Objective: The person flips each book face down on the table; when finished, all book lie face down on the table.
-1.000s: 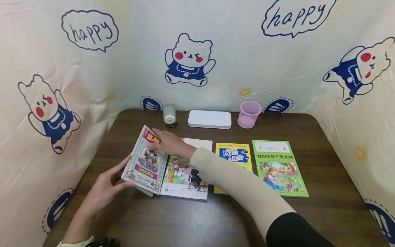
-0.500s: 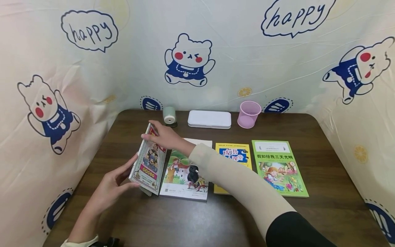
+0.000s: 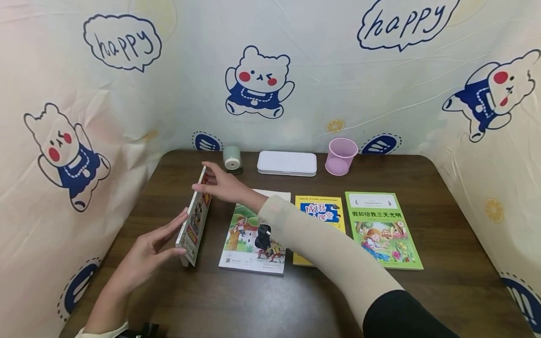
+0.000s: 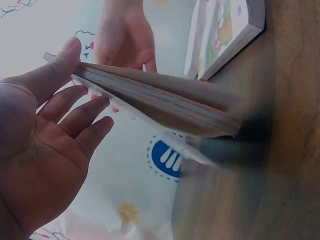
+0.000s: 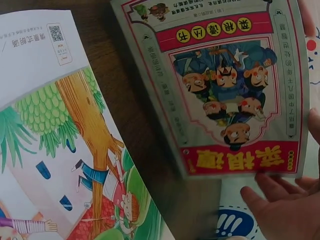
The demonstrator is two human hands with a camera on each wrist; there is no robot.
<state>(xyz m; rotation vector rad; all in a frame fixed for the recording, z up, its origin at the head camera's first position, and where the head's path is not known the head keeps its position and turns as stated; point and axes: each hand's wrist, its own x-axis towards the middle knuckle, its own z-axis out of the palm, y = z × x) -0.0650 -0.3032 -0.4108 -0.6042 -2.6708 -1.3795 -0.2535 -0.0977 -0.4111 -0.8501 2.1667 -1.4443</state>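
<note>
A book with a pale, red-banded cover [image 3: 195, 230] stands steeply tilted on its edge at the table's left, with its cover facing right. My left hand [image 3: 145, 256] pinches its near left edge, with the thumb on one side and the fingers on the other in the left wrist view. At the far top corner, my right hand [image 3: 224, 187] grips the book between thumb and fingers. In the right wrist view, the cartoon cover [image 5: 225, 95] appears upside down. The pages [image 4: 160, 95] show edge-on, and a cover hangs slightly apart from them, blurred.
To the right lie a white illustrated book [image 3: 253, 253], a yellow book [image 3: 319, 206] partly under my right arm, and a green book [image 3: 384, 230]. Behind them stand a small green-grey cylinder [image 3: 232, 157], a white case [image 3: 287, 163] and a pink cup [image 3: 341, 157].
Both hands have tipped the book from a slant to nearly upright. Its right edge has shifted left, away from the white book, leaving a gap between them.
</note>
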